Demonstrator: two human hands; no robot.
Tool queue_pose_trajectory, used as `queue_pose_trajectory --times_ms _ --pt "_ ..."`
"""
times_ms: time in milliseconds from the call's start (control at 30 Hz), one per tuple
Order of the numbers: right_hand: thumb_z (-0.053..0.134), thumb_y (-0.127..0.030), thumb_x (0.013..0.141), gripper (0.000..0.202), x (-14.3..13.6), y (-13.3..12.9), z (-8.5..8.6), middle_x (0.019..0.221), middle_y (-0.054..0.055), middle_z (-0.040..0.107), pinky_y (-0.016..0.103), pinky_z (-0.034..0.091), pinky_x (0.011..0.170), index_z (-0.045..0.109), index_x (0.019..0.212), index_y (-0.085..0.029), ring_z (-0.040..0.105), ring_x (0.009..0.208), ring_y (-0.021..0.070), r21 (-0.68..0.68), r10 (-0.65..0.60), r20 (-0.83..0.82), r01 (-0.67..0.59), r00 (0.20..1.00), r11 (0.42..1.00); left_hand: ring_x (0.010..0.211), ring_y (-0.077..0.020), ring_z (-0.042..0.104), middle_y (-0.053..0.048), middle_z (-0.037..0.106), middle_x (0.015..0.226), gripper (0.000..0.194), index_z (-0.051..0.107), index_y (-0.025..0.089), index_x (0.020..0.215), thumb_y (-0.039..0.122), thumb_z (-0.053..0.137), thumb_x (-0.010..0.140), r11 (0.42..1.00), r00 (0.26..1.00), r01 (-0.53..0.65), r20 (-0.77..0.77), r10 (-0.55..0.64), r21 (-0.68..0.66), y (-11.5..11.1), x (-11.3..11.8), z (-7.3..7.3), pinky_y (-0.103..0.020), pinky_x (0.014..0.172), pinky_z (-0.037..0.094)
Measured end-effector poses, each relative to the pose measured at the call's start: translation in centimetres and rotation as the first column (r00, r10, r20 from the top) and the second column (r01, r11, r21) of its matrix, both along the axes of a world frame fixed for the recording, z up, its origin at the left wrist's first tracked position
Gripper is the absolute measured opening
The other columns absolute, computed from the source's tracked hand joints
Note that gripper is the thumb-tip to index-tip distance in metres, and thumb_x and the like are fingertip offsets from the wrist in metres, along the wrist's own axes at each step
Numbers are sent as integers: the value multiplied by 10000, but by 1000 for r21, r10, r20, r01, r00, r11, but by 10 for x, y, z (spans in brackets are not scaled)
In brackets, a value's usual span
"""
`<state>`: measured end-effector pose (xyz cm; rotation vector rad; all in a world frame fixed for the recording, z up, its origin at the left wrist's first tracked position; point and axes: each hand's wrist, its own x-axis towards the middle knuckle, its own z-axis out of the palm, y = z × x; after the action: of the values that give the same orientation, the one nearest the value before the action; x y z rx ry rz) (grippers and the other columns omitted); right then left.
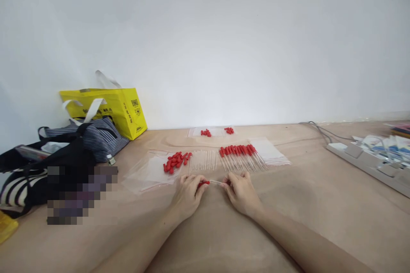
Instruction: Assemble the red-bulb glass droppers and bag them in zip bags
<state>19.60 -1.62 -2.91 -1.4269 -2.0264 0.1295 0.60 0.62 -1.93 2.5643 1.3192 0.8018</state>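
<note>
Between finger and thumb, my left hand pinches a red rubber bulb. My right hand holds a thin clear tube, whose left end is at the mouth of the bulb; whether it sits inside is too small to tell. Beyond my left hand lies a pile of red bulbs on clear plastic bags. A row of bare clear tubes lies in the middle. Right of it, several tubes with red bulbs on their far ends lie side by side.
White bags lie behind on the right. More red bulbs rest on plastic near the wall. At left stand a yellow bag, a striped bag and a black bag. A white power strip with cables is at right.
</note>
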Motion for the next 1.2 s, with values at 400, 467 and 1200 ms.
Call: queue_pose_trajectory --times_ms 400,467,1200 --pt "376 -228 860 198 -6 -9 0 715 -4 627 258 221 654 529 741 -184 504 610 115 52 84 17 -85 996 995 769 -165 563 -4 661 800 210 631 241 873 289 430 829 998 998 -12 58 16 -54 4 -1 -1 -335 762 328" --pt "366 -227 864 217 -6 -9 0 724 1 625 262 216 655 543 745 -186 499 621 117 50 94 9 -94 996 994 761 -163 565 3 662 789 193 634 242 855 286 451 818 998 997 -14 77 18 -55 4 -1 -1 -332 758 327" --pt "349 -153 844 241 -6 0 -2 654 0 546 274 183 620 571 754 -171 452 623 107 213 216 80 -228 973 950 704 -137 532 21 606 671 180 562 194 766 242 404 839 980 987 162 -7 -162 115 -10 -2 4 -393 859 217"
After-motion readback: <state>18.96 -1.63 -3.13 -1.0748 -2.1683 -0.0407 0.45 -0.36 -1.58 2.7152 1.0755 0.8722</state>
